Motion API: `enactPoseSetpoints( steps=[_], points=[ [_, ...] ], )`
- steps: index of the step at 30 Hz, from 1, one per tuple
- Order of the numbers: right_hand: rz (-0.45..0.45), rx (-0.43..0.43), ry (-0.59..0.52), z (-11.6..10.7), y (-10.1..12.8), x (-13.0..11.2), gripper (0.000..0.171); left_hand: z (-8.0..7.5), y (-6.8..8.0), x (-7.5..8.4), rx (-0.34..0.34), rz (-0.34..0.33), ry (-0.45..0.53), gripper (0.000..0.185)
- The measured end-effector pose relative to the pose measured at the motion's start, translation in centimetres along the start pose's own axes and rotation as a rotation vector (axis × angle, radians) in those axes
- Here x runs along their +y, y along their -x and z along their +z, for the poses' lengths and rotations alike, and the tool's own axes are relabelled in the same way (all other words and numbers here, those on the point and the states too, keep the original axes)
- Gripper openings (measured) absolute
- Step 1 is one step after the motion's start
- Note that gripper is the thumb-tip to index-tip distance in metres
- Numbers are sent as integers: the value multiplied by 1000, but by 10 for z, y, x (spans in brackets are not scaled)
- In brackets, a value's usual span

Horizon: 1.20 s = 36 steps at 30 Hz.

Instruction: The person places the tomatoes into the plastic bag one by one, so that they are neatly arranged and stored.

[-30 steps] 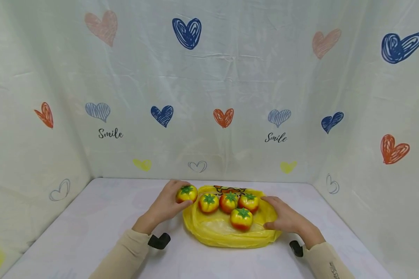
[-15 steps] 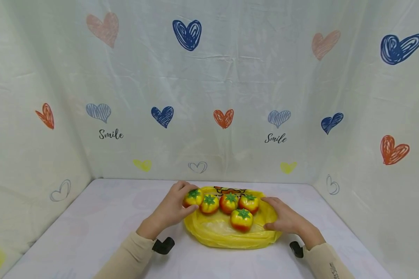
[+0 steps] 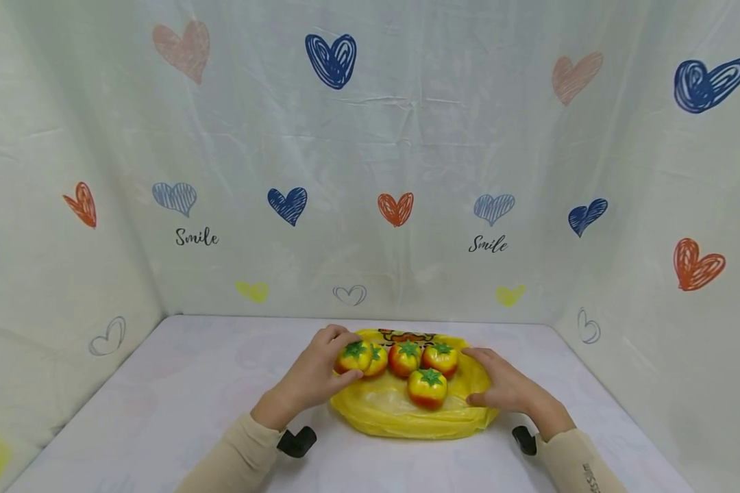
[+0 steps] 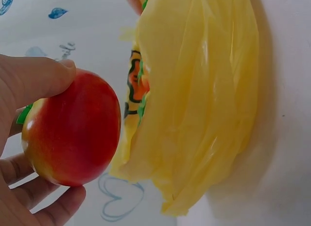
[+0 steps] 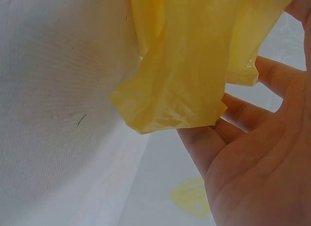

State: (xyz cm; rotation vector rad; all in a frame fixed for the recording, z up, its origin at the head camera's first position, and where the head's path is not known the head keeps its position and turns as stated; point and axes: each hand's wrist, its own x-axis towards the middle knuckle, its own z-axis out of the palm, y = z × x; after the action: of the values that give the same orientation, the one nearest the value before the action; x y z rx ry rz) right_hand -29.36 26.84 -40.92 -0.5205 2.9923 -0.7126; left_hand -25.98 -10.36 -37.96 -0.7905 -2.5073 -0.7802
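Observation:
My left hand grips a glossy red-and-yellow tomato with a green leafy top, at the left rim of a yellow plastic bag. In the left wrist view, thumb and fingers wrap the tomato just beside the bag. Several similar tomatoes lie in the bag's opening, among them a front one and a back right one. At the bag's right side rests my right hand, thumb and fingers spread apart. In the right wrist view, yellow plastic partly hides its extended fingers.
The bag lies on a white table. Behind and at both sides hangs a pale curtain printed with hearts and "Smile". Dark wrist mounts stick out beneath both sleeves, close over the tabletop.
My left hand has moved right and slightly nearer, carrying its tomato over the bag's left rim until it overlaps the leftmost tomato inside. The right hand has stayed in place.

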Motion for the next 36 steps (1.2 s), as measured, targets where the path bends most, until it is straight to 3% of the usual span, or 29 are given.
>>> enactPoseSetpoints(
  steps=[9,23,36],
  points=[
    [-10,2,3,1,-1,2,84,6,0,1,5,25,-27,52],
    [-21,5,13,0,-1,2,84,17,-2,3,31,136,-18,50],
    [-24,2,0,-1,-2,2,83,36,-9,10,-79,74,55,44]
  ],
)
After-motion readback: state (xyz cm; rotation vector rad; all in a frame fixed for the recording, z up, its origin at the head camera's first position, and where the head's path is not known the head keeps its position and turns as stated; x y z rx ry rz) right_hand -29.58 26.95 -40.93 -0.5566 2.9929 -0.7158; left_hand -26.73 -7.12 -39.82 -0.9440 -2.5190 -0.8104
